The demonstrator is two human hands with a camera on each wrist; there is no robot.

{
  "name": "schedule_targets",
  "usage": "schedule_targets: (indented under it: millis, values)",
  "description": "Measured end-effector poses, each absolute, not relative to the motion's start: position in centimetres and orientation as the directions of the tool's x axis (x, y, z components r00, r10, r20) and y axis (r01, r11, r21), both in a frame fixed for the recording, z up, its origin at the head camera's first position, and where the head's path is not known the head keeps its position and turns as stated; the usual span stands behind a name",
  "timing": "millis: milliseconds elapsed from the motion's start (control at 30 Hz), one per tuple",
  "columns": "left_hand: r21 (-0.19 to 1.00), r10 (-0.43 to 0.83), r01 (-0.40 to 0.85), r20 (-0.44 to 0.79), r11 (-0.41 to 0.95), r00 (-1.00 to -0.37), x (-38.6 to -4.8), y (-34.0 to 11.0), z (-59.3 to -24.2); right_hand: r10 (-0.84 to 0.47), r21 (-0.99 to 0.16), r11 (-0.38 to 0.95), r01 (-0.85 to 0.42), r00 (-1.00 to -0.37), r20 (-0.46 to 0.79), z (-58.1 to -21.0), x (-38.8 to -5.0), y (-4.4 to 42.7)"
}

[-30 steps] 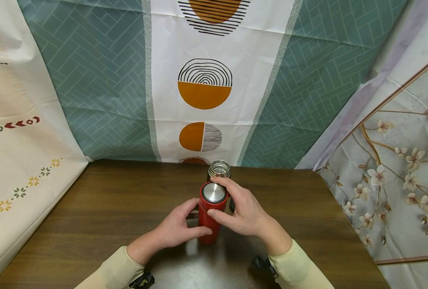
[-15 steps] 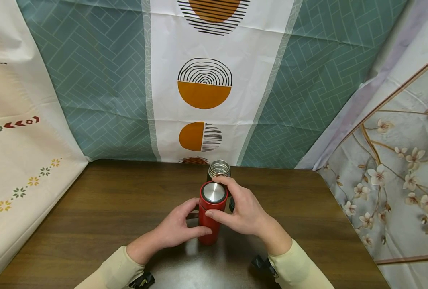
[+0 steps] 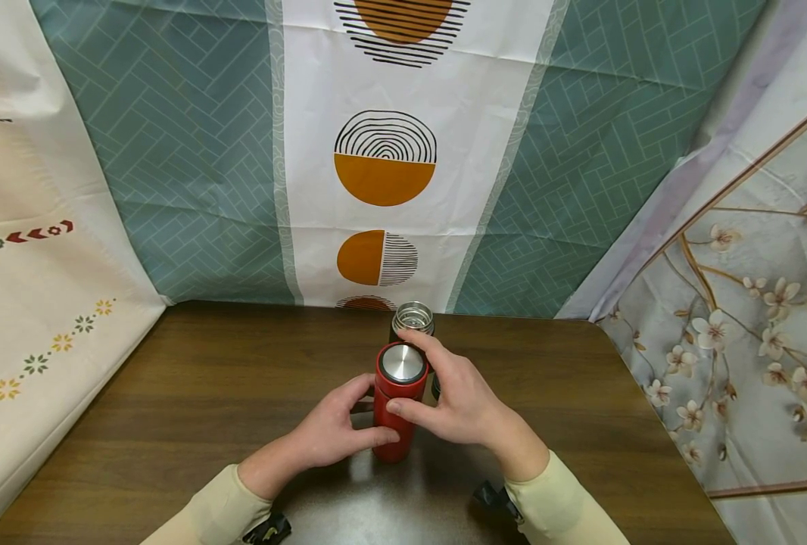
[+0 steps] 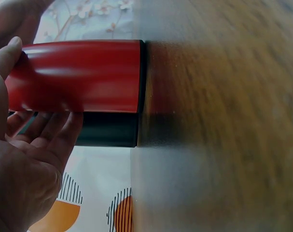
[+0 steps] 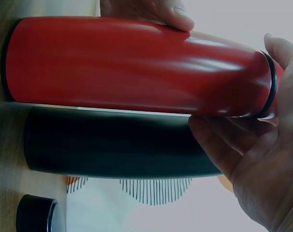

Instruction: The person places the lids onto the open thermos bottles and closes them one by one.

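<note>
A red thermos [image 3: 393, 431] with a brushed-steel top stands upright on the table. My left hand [image 3: 331, 430] grips the middle of its body, thumb in front and fingers behind. At its upper end my right hand [image 3: 465, 397] holds the lid [image 5: 280, 79], thumb on the near side and fingers round the far side. Directly behind stands a black thermos [image 5: 117, 142], its steel mouth uncovered in the head view. A small black lid [image 5: 37, 213] rests on the table beside it, mostly hidden by my right hand in the head view.
The dark wooden table [image 3: 253, 356] reaches back to a green-and-white patterned cloth [image 3: 199, 151]. Cream cloth [image 3: 42, 303] hangs on the left, flowered cloth [image 3: 751, 363] on the right.
My right thumb and index finger have shifted slightly leftward round the red thermos's lid. My left hand and both thermoses stay where they were.
</note>
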State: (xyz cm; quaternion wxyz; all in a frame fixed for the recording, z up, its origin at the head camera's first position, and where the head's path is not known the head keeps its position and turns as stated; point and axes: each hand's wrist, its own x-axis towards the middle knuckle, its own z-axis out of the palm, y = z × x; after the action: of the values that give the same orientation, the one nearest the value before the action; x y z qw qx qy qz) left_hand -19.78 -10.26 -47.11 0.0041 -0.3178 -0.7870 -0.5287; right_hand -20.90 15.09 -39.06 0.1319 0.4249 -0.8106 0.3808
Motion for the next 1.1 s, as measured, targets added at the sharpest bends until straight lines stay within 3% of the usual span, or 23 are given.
schedule_targets:
  millis: [333,1100]
  values:
    - [0.830,0.492,0.502,0.341,0.243,-0.801,-19.78,-10.28,-47.16,-0.620,-0.441,0.325,-0.837,-0.540,0.569,-39.29,-21.18,15.37]
    - [0.828,0.487,0.504,0.344,0.246,-0.803,-19.77,-10.26,-47.34,-0.608,-0.458,0.325,-0.827,-0.554,0.569,-39.21,-21.11,15.17]
